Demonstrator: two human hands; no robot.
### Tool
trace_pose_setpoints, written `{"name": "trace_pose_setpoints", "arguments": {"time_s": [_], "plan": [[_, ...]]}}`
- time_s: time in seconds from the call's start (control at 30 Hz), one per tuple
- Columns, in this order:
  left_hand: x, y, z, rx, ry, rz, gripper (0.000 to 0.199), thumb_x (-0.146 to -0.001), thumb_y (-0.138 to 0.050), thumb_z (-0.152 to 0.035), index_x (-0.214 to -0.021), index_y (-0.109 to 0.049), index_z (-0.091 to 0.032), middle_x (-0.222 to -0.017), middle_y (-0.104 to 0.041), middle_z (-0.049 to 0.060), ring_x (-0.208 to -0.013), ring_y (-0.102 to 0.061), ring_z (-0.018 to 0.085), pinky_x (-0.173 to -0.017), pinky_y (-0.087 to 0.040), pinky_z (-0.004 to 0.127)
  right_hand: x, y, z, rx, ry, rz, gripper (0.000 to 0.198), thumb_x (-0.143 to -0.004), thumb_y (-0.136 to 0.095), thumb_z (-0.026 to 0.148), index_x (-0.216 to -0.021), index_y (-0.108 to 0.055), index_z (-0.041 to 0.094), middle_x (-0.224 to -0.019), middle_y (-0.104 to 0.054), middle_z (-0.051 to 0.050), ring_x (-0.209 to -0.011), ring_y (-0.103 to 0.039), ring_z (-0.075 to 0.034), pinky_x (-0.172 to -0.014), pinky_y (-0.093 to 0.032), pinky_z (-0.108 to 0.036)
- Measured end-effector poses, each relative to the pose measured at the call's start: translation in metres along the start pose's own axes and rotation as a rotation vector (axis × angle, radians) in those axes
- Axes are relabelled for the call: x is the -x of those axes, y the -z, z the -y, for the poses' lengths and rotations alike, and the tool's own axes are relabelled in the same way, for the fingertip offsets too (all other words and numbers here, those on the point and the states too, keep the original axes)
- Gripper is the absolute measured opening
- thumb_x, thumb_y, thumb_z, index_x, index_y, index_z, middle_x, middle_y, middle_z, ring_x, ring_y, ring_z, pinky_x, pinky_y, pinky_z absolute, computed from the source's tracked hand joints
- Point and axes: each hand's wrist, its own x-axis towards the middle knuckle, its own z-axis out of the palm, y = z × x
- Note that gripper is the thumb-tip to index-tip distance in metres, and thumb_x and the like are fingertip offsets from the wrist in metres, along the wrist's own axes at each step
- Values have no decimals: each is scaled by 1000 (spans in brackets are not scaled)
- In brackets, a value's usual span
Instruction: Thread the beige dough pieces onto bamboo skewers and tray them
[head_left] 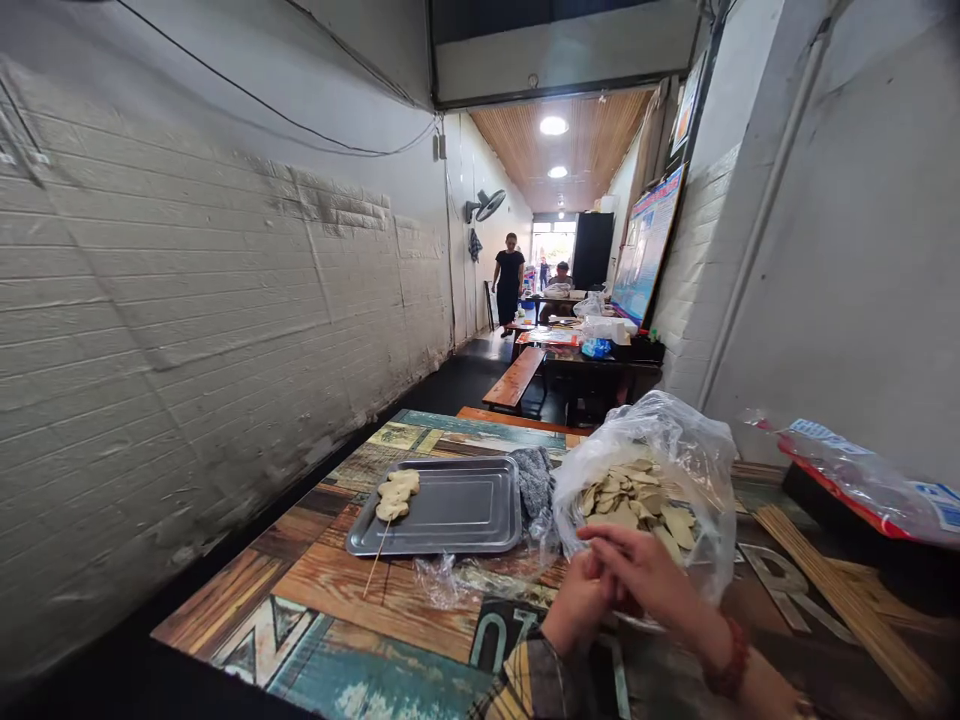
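My left hand (581,603) and my right hand (651,568) meet in front of a clear plastic bag (716,480). The left one is closed. Over it lies the right, its fingers pressed together and reaching across; whatever is between them is hidden. Inside the opened bag is a heap of flat, pale beige slices (626,490). To the left, a metal tray (457,505) carries a skewer (377,560) threaded with several folded pale slices (397,495). The skewer's bare end sticks out over the tray's near rim.
A grey cloth (533,480) lies between tray and bag, with crumpled clear plastic (446,580) nearer me. Thin wooden sticks (840,590) and a red-edged plastic package (870,480) are at the right. Beyond are a bench (516,378), more tables and a standing person (509,280).
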Motion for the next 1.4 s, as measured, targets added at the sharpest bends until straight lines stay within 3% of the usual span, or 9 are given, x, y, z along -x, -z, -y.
{"name": "trace_pose_setpoints", "arguments": {"time_s": [0.1,0.23,0.37,0.57,0.77,0.97,1.13,1.4], "plan": [[2,-4,-8,-95,-45,-138,25,-72,-70,-41,-80,-65,-18,-68,-66,5,-55,-59,16,-59,-48,30,17,52,-28,3,-33,-179,39,-84,-52,48,-102,-70,18,-64,-68,-4,-46,-60,-15,-42,-43,-25],[6,-9,-20,-186,-106,-238,23,-76,-66,-35,-89,-64,-15,-75,-70,5,-64,-64,17,-60,-48,27,40,113,-61,230,-49,-364,43,-85,-50,47,-103,-69,13,-70,-70,-8,-54,-62,-15,-50,-46,-25],[3,-9,-26,-171,-59,-208,31,-77,-66,-37,-97,-63,-14,-81,-71,3,-70,-65,15,-68,-49,26,62,167,-90,360,-163,-526,48,-88,-42,50,-105,-66,11,-76,-72,-9,-57,-65,-15,-52,-47,-24],[6,-20,-25,-324,-79,-185,46,-71,-72,-47,-100,-63,-13,-85,-70,7,-72,-66,17,-70,-52,30,117,224,-113,614,-292,-606,29,-87,-48,39,-92,-69,20,-77,-74,-5,-64,-68,-17,-60,-46,-25],[13,-72,6,-547,1,-37,36,-74,-68,-43,-95,-63,-15,-78,-69,5,-64,-63,14,-61,-50,26,173,235,-122,854,-360,-594,18,-83,-55,34,-80,-69,23,-84,-72,-6,-78,-66,-21,-63,-39,-26],[3,-124,64,-663,100,154,21,-75,-60,-31,-88,-63,-14,-69,-64,1,-57,-59,12,-55,-45,23,184,220,-139,1032,-394,-614,24,-86,-52,40,-78,-63,20,-85,-68,-9,-76,-63,-23,-57,-33,-28],[-10,-140,94,-693,111,171,19,-75,-56,-26,-86,-64,-13,-71,-64,2,-57,-58,11,-54,-43,23,180,220,-151,1041,-429,-622,26,-87,-47,36,-74,-64,20,-81,-69,-10,-71,-62,-22,-55,-32,-28],[-23,-148,106,-598,71,73,21,-78,-54,-32,-82,-62,-12,-68,-63,2,-53,-56,10,-51,-42,22,175,235,-156,775,-476,-576,38,-78,-48,48,-66,-71,20,-55,-66,-4,-55,-59,-20,-51,-34,-27]]}}
